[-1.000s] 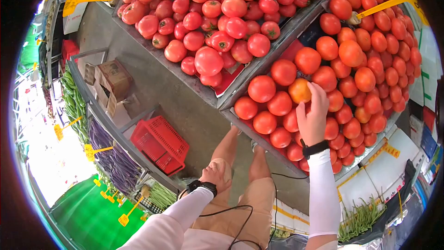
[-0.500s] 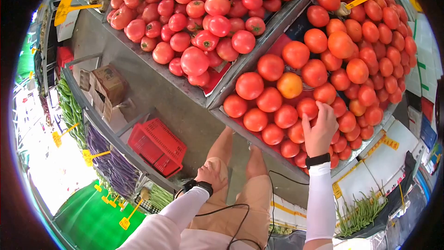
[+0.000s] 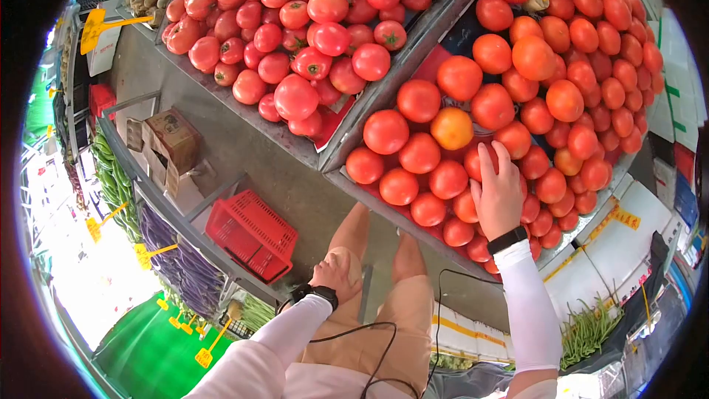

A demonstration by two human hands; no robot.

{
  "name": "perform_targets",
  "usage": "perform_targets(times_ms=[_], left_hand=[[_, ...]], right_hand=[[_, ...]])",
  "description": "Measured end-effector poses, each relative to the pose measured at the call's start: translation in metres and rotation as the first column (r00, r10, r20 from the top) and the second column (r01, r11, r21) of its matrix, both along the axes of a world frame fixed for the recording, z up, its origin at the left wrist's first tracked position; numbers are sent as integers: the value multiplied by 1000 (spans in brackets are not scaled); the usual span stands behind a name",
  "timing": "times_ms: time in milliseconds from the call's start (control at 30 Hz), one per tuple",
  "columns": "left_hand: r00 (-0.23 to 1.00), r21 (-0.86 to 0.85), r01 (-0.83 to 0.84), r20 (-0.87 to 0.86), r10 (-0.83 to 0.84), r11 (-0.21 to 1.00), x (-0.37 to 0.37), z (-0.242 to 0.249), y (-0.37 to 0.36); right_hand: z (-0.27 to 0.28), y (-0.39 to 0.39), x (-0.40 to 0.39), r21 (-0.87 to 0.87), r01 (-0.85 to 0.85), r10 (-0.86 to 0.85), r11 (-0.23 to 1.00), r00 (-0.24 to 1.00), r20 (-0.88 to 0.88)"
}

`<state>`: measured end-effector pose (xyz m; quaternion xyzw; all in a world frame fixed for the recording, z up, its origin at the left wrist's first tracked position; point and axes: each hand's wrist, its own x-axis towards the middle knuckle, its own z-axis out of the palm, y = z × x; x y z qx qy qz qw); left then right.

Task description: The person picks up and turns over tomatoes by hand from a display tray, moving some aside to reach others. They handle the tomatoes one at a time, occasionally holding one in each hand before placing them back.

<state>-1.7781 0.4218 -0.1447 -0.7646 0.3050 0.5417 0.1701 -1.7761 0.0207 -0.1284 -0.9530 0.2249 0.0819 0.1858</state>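
Observation:
My right hand point(image 3: 498, 196) reaches over a bed of red tomatoes point(image 3: 449, 179), its fingers stretched out and somewhat apart. The fingertips lie on a tomato point(image 3: 473, 164) that my fingers partly cover; it rests among the others. Close by, one orange-yellow tomato point(image 3: 452, 128) stands out from the red ones. My left hand point(image 3: 332, 275) lies on my bent leg near the knee, fingers laid over it, with nothing visible in it. Dark bands circle both wrists.
A metal divider point(image 3: 413, 55) separates this bed from pinker tomatoes point(image 3: 295, 96). A red plastic basket point(image 3: 251, 233) and a cardboard box point(image 3: 173, 140) stand left, near a rack of green peppers point(image 3: 111, 170) and purple eggplants point(image 3: 173, 251). A black cable point(image 3: 384, 362) crosses my lap.
My right hand has moved slightly left and up, its fingers now farther over a tomato. The view has shifted a little. My left hand stays on my leg.

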Motion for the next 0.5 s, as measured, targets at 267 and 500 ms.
perform_targets(times_ms=[267, 500], left_hand=[[1000, 3, -9, -16, 9, 1000, 2, 3, -5], [1000, -26, -15, 10, 15, 1000, 3, 0, -5]], right_hand=[[1, 5, -13, 170, 113, -147, 979, 969, 201], [16, 45, -66, -48, 142, -144, 989, 989, -32]])
